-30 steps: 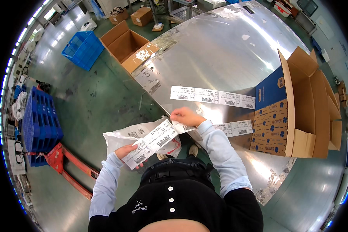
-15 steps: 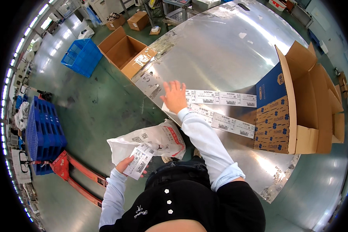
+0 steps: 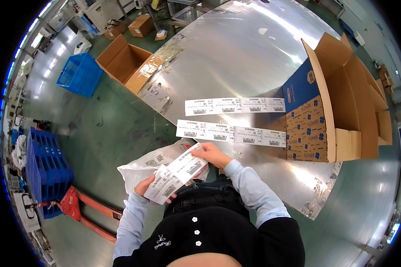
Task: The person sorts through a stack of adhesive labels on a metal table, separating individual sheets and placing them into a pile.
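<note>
You stand at the edge of a broad steel counter (image 3: 254, 58), where an open cardboard box (image 3: 338, 102) with a blue flap rests at your right and two strips of printed labels (image 3: 231, 133) lie flat, one just beyond the other. A white plastic bag (image 3: 142, 167) hangs below a third label strip (image 3: 176, 173), gripped by your left hand (image 3: 149, 187) at its lower end and your right hand (image 3: 214, 155) at its upper. Judging by the row, laying out is underway; next likely calls for flattening this strip near the others.
</note>
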The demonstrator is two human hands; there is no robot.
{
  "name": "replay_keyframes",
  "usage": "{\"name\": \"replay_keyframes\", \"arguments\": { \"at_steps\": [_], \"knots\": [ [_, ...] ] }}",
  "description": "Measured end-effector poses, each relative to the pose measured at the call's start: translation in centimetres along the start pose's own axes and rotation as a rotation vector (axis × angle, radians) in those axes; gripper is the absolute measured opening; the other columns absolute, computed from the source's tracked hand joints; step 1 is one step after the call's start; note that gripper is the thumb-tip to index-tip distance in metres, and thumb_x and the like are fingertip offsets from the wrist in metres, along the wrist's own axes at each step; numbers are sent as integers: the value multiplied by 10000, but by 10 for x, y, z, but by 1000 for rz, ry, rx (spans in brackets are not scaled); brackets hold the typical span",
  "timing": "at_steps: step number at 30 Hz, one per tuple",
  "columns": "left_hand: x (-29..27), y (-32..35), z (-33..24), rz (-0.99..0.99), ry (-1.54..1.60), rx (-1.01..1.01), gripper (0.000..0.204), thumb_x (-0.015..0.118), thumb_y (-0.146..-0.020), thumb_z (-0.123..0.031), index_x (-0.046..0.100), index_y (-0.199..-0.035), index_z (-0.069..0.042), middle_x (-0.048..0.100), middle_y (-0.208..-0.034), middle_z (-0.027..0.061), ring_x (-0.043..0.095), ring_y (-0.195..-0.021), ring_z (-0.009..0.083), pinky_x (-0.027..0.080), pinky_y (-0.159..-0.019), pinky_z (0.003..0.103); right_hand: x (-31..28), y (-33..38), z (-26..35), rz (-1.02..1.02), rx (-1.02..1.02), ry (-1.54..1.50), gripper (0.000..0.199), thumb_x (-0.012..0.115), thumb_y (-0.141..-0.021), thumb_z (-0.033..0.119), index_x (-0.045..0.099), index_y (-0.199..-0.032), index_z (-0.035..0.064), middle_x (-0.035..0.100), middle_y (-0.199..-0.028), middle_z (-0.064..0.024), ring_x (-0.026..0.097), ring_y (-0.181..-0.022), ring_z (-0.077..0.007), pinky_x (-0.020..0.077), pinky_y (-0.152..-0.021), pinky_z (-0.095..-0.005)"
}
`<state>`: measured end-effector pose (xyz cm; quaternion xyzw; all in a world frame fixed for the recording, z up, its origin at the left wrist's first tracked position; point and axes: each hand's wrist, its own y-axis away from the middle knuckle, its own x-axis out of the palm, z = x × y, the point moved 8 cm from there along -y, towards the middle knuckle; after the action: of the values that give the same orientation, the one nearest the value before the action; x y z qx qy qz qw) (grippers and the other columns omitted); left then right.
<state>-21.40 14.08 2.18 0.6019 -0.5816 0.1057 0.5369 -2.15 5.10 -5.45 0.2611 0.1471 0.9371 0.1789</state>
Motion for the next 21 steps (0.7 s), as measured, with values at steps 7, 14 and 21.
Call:
{"name": "replay_keyframes", "arguments": {
  "at_steps": [7, 14, 21],
  "knots": [
    [-65, -42, -1, -215, 84, 5, 582, 411, -946, -462, 322, -1407, -117, 457, -1335, 200, 513, -1152, 414, 491, -829, 613, -135, 116, 15, -661, -250, 121, 242, 640, -881, 192, 663, -990, -23, 672, -896, -33, 584, -765, -78, 480, -703, -239],
    [-68, -51, 0, -164, -123, -192, 612, 456, -936, -432, 310, -1401, -61, 459, -1317, 230, 558, -1069, 445, 529, -775, 570, -225, 235, -2, -1193, -116, 567, 252, 685, -834, 223, 687, -887, -23, 673, -749, -28, 568, -665, -72, 450, -615, -241],
    [-160, -61, 13, -374, -173, -143, 603, 496, -921, -454, 374, -1373, -74, 512, -1283, 169, 547, -1111, 384, 506, -791, 604, -249, 268, 1, -1381, 57, 980, 252, 682, -795, 256, 680, -858, 12, 665, -728, -125, 618, -649, -235, 473, -628, -353]
  ]
}}
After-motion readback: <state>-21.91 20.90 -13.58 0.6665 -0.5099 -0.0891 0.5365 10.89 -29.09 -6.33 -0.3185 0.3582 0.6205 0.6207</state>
